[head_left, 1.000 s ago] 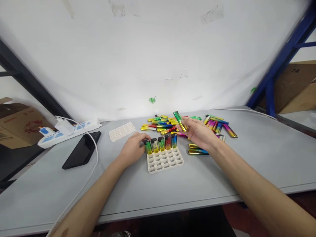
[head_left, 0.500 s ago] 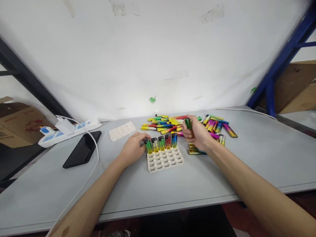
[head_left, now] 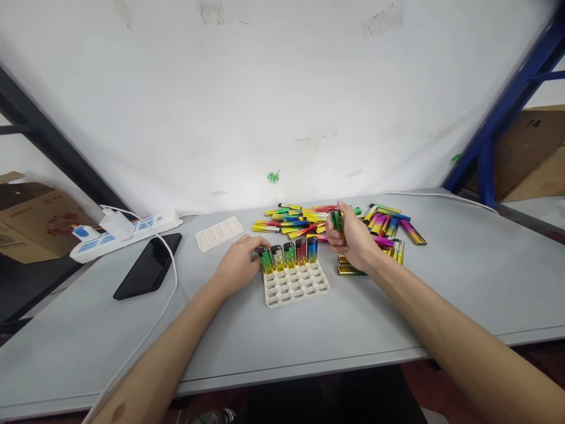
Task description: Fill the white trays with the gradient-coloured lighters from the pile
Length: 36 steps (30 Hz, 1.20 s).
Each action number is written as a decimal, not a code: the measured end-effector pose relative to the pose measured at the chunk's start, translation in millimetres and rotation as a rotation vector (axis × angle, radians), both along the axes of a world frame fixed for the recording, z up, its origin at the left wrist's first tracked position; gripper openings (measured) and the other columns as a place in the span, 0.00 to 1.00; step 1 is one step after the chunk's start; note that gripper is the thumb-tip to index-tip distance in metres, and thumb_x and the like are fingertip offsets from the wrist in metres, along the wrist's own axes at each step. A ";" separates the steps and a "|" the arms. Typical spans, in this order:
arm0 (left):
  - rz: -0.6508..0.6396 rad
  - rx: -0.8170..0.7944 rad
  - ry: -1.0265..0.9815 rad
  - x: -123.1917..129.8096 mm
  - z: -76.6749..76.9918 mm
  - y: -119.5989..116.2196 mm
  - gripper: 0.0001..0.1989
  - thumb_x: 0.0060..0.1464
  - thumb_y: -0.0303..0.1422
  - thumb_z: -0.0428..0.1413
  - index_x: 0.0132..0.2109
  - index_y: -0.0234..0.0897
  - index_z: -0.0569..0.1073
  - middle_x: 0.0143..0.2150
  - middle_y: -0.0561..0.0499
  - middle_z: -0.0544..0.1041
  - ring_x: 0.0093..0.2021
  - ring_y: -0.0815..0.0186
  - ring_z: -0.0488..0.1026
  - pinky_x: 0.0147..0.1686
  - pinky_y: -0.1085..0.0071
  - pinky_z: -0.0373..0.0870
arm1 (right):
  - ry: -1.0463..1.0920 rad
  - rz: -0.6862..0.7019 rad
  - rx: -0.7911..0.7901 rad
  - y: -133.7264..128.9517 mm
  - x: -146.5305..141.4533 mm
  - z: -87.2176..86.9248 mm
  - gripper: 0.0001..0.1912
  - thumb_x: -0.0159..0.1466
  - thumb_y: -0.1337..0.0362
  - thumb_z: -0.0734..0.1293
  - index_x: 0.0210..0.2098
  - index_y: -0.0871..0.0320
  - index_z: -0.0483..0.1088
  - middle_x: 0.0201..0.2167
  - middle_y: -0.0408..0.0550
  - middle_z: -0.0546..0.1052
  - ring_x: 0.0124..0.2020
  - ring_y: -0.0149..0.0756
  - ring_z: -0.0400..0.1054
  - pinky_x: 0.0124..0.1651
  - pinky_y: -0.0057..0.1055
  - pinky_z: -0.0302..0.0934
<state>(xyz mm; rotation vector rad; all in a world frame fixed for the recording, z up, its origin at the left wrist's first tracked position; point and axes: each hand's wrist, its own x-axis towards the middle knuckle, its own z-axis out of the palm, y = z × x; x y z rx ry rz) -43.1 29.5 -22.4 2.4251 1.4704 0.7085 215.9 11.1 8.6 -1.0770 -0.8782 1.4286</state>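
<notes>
A white tray [head_left: 296, 288] with rows of oval slots lies in front of me. Along its back row several lighters [head_left: 289, 255] stand upright, in green, clear, red and blue fading to yellow. My left hand [head_left: 241, 265] rests at the tray's back left corner, its bent fingers closed round that edge beside the end green lighter; the fingertips are partly hidden. To the right, above the table, my right hand [head_left: 351, 235] grips a green lighter [head_left: 336, 220], with the thumb raised by its top. Behind and beside this hand spreads a loose pile of shiny multicoloured lighters [head_left: 289, 224].
A second white slotted tray [head_left: 219, 233] lies back left. Further left are a black phone [head_left: 148, 268], a white power strip [head_left: 132, 233] and a white cable [head_left: 173, 277]. A white wall stands behind the table. Cardboard boxes [head_left: 42, 224] sit beyond both sides.
My right thumb has lifted a little from the top of the green lighter. My left hand and the tray have stayed in place; the view has shifted slightly.
</notes>
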 end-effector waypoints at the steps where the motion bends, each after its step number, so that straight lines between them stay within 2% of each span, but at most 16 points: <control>1: 0.000 0.000 0.000 0.2 0.0 0.1 0.20 0.45 0.21 0.49 0.43 0.42 0.77 0.39 0.51 0.75 0.41 0.61 0.74 0.44 0.67 0.70 | -0.009 0.007 -0.004 -0.1 -0.3 -0.3 0.22 0.64 0.48 0.59 0.21 0.56 0.60 0.16 0.37 0.53 0.17 0.26 0.42 0.18 0.25 0.35; 8: 0.000 -0.011 -0.001 -0.4 -0.6 0.3 0.20 0.46 0.21 0.49 0.43 0.41 0.76 0.39 0.50 0.74 0.42 0.61 0.73 0.44 0.67 0.69 | -0.036 0.039 0.019 -1.2 -1.7 -0.4 0.17 0.64 0.56 0.57 0.21 0.56 0.57 0.16 0.36 0.50 0.16 0.25 0.38 0.18 0.24 0.33; 11: -0.001 -0.011 0.001 -1.0 0.0 0.2 0.20 0.46 0.20 0.49 0.43 0.41 0.76 0.39 0.50 0.74 0.42 0.61 0.73 0.44 0.67 0.69 | -0.024 0.009 0.039 -1.1 -2.4 -0.8 0.18 0.65 0.52 0.56 0.22 0.56 0.59 0.16 0.36 0.51 0.16 0.26 0.39 0.18 0.25 0.34; 14: -0.009 -0.009 0.002 -0.6 0.5 0.0 0.20 0.45 0.20 0.49 0.43 0.41 0.76 0.39 0.51 0.74 0.42 0.61 0.73 0.45 0.67 0.69 | -0.006 -0.023 0.082 0.8 -2.4 -1.8 0.22 0.65 0.46 0.55 0.26 0.56 0.63 0.18 0.38 0.56 0.18 0.28 0.47 0.19 0.26 0.43; 17: -0.005 -0.014 -0.002 0.1 0.5 -0.4 0.20 0.46 0.20 0.49 0.43 0.41 0.76 0.39 0.51 0.74 0.42 0.61 0.73 0.44 0.68 0.69 | -0.091 -0.055 0.195 1.5 0.2 -1.6 0.20 0.64 0.47 0.59 0.30 0.56 0.67 0.25 0.42 0.66 0.25 0.30 0.59 0.27 0.28 0.56; 19: 0.007 -0.025 -0.003 0.3 0.5 -0.9 0.20 0.46 0.20 0.50 0.43 0.42 0.76 0.39 0.51 0.74 0.42 0.61 0.73 0.44 0.68 0.68 | -0.234 -0.060 0.288 -0.5 3.7 0.8 0.16 0.63 0.49 0.65 0.32 0.56 0.70 0.29 0.43 0.69 0.29 0.30 0.60 0.33 0.28 0.57; 22: 0.013 -0.044 -0.006 0.3 0.6 -1.6 0.21 0.46 0.19 0.49 0.44 0.42 0.76 0.39 0.51 0.74 0.42 0.62 0.73 0.43 0.68 0.68 | -0.379 -0.051 0.415 -6.5 10.2 8.2 0.15 0.59 0.51 0.71 0.35 0.56 0.72 0.29 0.40 0.68 0.29 0.28 0.58 0.34 0.27 0.56; 26: 0.008 -0.053 0.000 1.4 0.8 -2.1 0.20 0.46 0.20 0.50 0.44 0.41 0.76 0.39 0.50 0.73 0.42 0.62 0.72 0.43 0.68 0.68 | -0.346 -0.056 0.496 -13.3 14.4 17.2 0.13 0.58 0.53 0.73 0.35 0.56 0.73 0.26 0.39 0.65 0.26 0.27 0.59 0.31 0.28 0.57; 29: 0.005 -0.054 0.015 2.6 1.5 -2.8 0.20 0.47 0.20 0.50 0.44 0.41 0.76 0.39 0.50 0.73 0.42 0.61 0.72 0.42 0.67 0.67 | -0.301 -0.018 0.554 -19.8 6.0 17.7 0.12 0.60 0.54 0.72 0.36 0.55 0.71 0.26 0.40 0.69 0.25 0.29 0.65 0.31 0.30 0.64; 32: 0.003 -0.057 0.013 3.1 2.6 -4.1 0.20 0.47 0.20 0.50 0.44 0.41 0.76 0.39 0.50 0.73 0.42 0.61 0.71 0.42 0.67 0.67 | -0.442 -0.033 0.753 -31.3 -12.8 12.9 0.10 0.61 0.58 0.71 0.39 0.55 0.71 0.30 0.44 0.74 0.30 0.33 0.71 0.34 0.32 0.69; 36: -0.041 -0.022 0.010 2.7 3.2 -4.8 0.18 0.47 0.20 0.51 0.43 0.40 0.76 0.37 0.50 0.74 0.43 0.60 0.71 0.42 0.67 0.67 | -0.901 0.022 1.168 -45.4 -38.4 -0.7 0.09 0.64 0.62 0.70 0.43 0.58 0.72 0.35 0.48 0.77 0.31 0.32 0.71 0.35 0.30 0.67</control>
